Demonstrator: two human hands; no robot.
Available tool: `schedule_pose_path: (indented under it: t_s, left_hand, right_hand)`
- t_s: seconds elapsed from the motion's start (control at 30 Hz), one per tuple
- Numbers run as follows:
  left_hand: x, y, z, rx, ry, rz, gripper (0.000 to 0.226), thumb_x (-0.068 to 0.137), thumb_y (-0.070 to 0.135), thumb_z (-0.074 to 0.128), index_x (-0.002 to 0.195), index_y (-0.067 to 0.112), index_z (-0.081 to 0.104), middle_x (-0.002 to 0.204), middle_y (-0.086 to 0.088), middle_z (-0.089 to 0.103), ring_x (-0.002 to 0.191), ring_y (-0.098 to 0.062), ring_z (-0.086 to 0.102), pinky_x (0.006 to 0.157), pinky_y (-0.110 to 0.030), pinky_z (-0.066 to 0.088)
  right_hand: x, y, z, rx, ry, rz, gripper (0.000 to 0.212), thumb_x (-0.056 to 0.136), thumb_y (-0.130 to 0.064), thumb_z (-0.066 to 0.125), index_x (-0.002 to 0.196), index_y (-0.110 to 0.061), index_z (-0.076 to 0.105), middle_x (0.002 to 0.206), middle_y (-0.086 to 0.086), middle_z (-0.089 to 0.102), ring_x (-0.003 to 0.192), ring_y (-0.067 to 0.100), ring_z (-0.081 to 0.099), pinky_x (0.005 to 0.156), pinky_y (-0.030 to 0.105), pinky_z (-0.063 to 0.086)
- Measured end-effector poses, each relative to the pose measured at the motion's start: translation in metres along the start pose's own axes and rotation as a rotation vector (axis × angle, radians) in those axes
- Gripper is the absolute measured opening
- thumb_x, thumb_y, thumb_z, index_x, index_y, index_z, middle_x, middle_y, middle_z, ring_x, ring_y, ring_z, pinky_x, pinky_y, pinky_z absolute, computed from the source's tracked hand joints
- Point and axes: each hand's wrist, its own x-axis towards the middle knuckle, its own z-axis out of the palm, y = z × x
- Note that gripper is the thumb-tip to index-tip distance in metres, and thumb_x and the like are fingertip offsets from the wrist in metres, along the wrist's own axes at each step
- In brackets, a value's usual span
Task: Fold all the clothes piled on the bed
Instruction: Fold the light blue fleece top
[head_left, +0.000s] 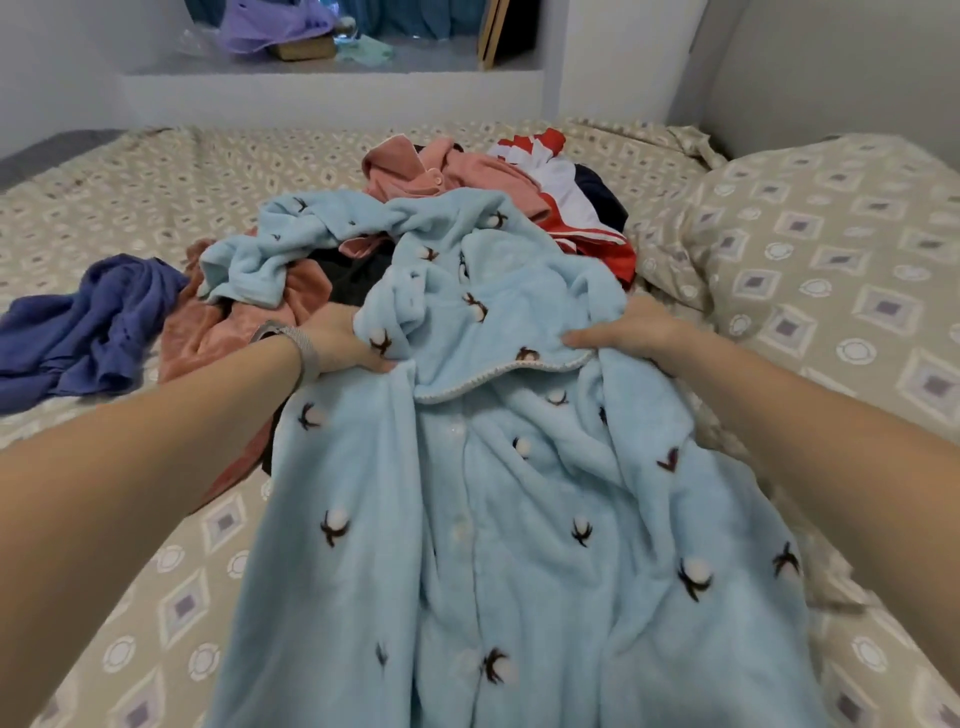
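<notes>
A light blue fleece pyjama top with a cotton-flower print and white buttons lies spread down the middle of the bed, front side up. My left hand grips its left shoulder area, and my right hand grips the fabric by the collar on the right. Behind it sits the pile: a pink fleece garment, a red, white and navy jacket, something black, and a second pink piece. A blue-purple garment lies apart at the left.
The bed has a beige sheet with a diamond pattern. A matching pillow lies at the right against the wall. At the back, a white ledge holds a purple cloth and small items.
</notes>
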Motion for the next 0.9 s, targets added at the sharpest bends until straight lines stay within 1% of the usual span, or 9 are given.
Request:
schedule_pose_path:
  t_s: [0.07, 0.13, 0.3, 0.47, 0.6, 0.7, 0.77, 0.83, 0.9]
  left_hand:
    - [0.005, 0.014, -0.019, 0.034, 0.126, 0.087, 0.032, 0.071, 0.011, 0.084, 0.098, 0.011, 0.067, 0.098, -0.005, 0.064, 0.098, -0.024, 0.059, 0.084, -0.032, 0.046]
    - [0.007, 0.025, -0.035, 0.045, 0.236, 0.137, 0.037, 0.074, 0.016, 0.081, 0.108, 0.008, 0.066, 0.104, -0.008, 0.064, 0.102, -0.026, 0.058, 0.093, -0.039, 0.047]
    - [-0.008, 0.013, -0.042, -0.037, 0.257, 0.222, 0.029, 0.078, 0.018, 0.079, 0.103, 0.013, 0.065, 0.104, -0.003, 0.062, 0.101, -0.021, 0.057, 0.086, -0.033, 0.045]
    - [-0.044, -0.012, -0.03, -0.022, 0.159, 0.271, 0.04, 0.082, 0.02, 0.075, 0.118, 0.014, 0.06, 0.11, 0.003, 0.058, 0.097, -0.012, 0.052, 0.081, -0.026, 0.04]
    - [-0.09, -0.009, -0.031, -0.082, 0.242, 0.309, 0.031, 0.079, 0.018, 0.077, 0.087, 0.034, 0.051, 0.088, 0.02, 0.05, 0.076, 0.007, 0.047, 0.069, -0.017, 0.037]
    - [-0.138, -0.014, -0.034, -0.07, 0.233, 0.394, 0.034, 0.078, 0.019, 0.079, 0.088, 0.034, 0.05, 0.09, 0.012, 0.055, 0.079, 0.003, 0.05, 0.076, -0.024, 0.043]
    - [-0.177, -0.024, -0.031, -0.05, 0.236, 0.489, 0.024, 0.072, 0.04, 0.071, 0.086, 0.031, 0.055, 0.087, 0.008, 0.06, 0.08, 0.0, 0.054, 0.071, -0.019, 0.045]
    - [-0.215, -0.044, -0.017, 0.02, 0.207, 0.515, 0.026, 0.063, 0.048, 0.057, 0.079, 0.028, 0.058, 0.077, 0.021, 0.059, 0.074, 0.004, 0.053, 0.067, -0.01, 0.043]
    - [-0.238, -0.073, 0.008, 0.165, 0.134, 0.545, 0.022, 0.069, 0.036, 0.059, 0.088, 0.024, 0.058, 0.079, 0.022, 0.057, 0.079, 0.005, 0.053, 0.074, -0.016, 0.045]
  right_hand:
    - [-0.004, -0.026, -0.014, 0.037, 0.086, -0.101, 0.038, 0.061, -0.031, 0.092, 0.085, -0.024, 0.064, 0.089, -0.006, 0.068, 0.077, 0.006, 0.063, 0.058, 0.019, 0.05]
    - [-0.004, -0.045, -0.025, 0.075, 0.157, -0.196, 0.031, 0.067, -0.028, 0.089, 0.085, -0.024, 0.064, 0.088, -0.008, 0.067, 0.074, 0.002, 0.061, 0.057, 0.017, 0.048]
    - [-0.01, -0.047, -0.013, 0.09, 0.223, -0.392, 0.049, 0.07, -0.021, 0.087, 0.114, -0.015, 0.066, 0.108, -0.003, 0.07, 0.088, -0.004, 0.063, 0.078, 0.018, 0.055]
    - [-0.03, -0.031, 0.003, 0.056, 0.261, -0.526, 0.047, 0.072, -0.017, 0.085, 0.113, -0.016, 0.062, 0.104, -0.01, 0.065, 0.083, -0.022, 0.057, 0.072, 0.005, 0.047]
    - [-0.07, -0.03, 0.001, 0.072, 0.266, -0.551, 0.045, 0.073, -0.019, 0.084, 0.113, -0.013, 0.064, 0.106, -0.007, 0.068, 0.091, -0.012, 0.062, 0.077, 0.011, 0.051]
    - [-0.125, -0.033, -0.001, 0.065, 0.247, -0.62, 0.042, 0.073, -0.018, 0.084, 0.109, -0.022, 0.063, 0.102, -0.016, 0.066, 0.094, -0.011, 0.062, 0.078, 0.011, 0.05]
    - [-0.163, -0.026, 0.002, -0.005, 0.239, -0.638, 0.043, 0.073, -0.022, 0.086, 0.108, -0.025, 0.061, 0.101, -0.018, 0.064, 0.092, -0.011, 0.061, 0.075, 0.009, 0.048]
    - [-0.199, -0.006, 0.011, -0.117, 0.232, -0.601, 0.044, 0.071, -0.017, 0.086, 0.107, -0.019, 0.061, 0.099, -0.01, 0.064, 0.088, -0.001, 0.06, 0.073, 0.015, 0.043]
    - [-0.229, 0.025, 0.023, -0.248, 0.243, -0.659, 0.038, 0.074, -0.007, 0.082, 0.108, -0.008, 0.064, 0.102, 0.006, 0.066, 0.094, 0.019, 0.061, 0.078, 0.025, 0.041]
